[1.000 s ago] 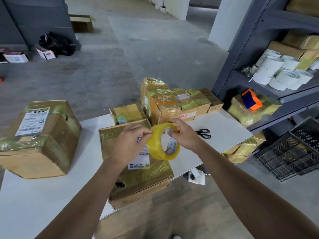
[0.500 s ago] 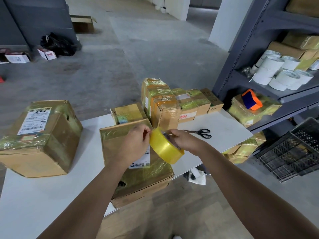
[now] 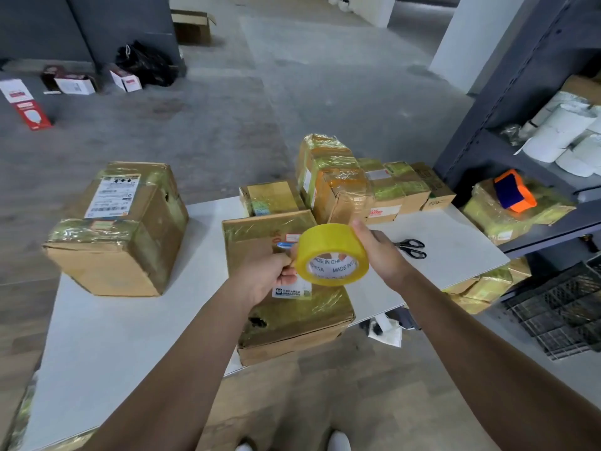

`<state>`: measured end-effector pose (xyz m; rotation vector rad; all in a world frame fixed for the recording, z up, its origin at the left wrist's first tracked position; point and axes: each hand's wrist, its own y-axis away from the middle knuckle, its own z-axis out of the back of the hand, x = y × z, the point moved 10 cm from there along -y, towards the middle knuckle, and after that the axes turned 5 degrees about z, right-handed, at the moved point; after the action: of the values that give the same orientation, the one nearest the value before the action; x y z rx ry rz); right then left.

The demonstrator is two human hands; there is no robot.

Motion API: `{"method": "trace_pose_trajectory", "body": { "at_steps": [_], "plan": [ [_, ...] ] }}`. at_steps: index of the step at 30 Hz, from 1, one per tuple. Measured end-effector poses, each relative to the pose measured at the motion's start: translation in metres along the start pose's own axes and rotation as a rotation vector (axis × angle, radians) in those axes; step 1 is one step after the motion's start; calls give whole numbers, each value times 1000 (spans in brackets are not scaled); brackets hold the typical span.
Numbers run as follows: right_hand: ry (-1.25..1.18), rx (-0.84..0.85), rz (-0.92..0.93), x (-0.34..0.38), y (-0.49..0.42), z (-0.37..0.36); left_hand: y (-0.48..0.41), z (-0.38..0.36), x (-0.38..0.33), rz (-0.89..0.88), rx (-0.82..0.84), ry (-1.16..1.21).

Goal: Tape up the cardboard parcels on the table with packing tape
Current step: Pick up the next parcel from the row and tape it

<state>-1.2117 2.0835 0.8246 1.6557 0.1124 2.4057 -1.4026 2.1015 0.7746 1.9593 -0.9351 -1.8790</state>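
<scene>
My right hand [image 3: 379,252] grips a yellow roll of packing tape [image 3: 331,253], held in the air with its white core facing me. My left hand [image 3: 265,276] pinches at the roll's left rim with thumb and fingertips; whether a loose tape end is between them I cannot tell. Both hands hover over a flat cardboard parcel [image 3: 286,297] wrapped in yellowish tape with a white label, lying at the near edge of the white table [image 3: 107,340]. A large taped parcel [image 3: 120,229] stands at the table's left. Several smaller taped parcels [image 3: 351,187] are stacked at the far side.
Black-handled scissors [image 3: 411,248] lie on the table to the right of my hands. A dark metal shelf unit [image 3: 507,102] at the right holds white rolls [image 3: 566,138], taped parcels and an orange tape dispenser [image 3: 515,190]. A black crate [image 3: 566,310] and more parcels sit on the floor below.
The roll has been turned so its core faces me and lifted a little. My left hand has shifted from the top of the roll to its left rim.
</scene>
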Motion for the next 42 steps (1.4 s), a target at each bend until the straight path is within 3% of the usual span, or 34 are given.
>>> {"method": "trace_pose_trajectory", "body": {
  "at_steps": [3,6,14,22,27,33,42],
  "plan": [
    [-110,-33,30,3,-1,-7,2,7,10,4,-17,106],
    [-102,-12,32,11,3,-20,4,23,18,8,-107,59],
    [156,95,126,25,2,-48,13,63,39,-30,-256,-40],
    [502,240,261,35,11,-85,40,86,63,-43,-183,42],
    [504,406,309,34,23,-104,52,102,83,-55,-370,-21],
    [668,389,378,34,15,-126,54,115,102,34,-474,4],
    [1033,366,374,47,14,-145,45,127,124,94,-433,40]
  ]
}}
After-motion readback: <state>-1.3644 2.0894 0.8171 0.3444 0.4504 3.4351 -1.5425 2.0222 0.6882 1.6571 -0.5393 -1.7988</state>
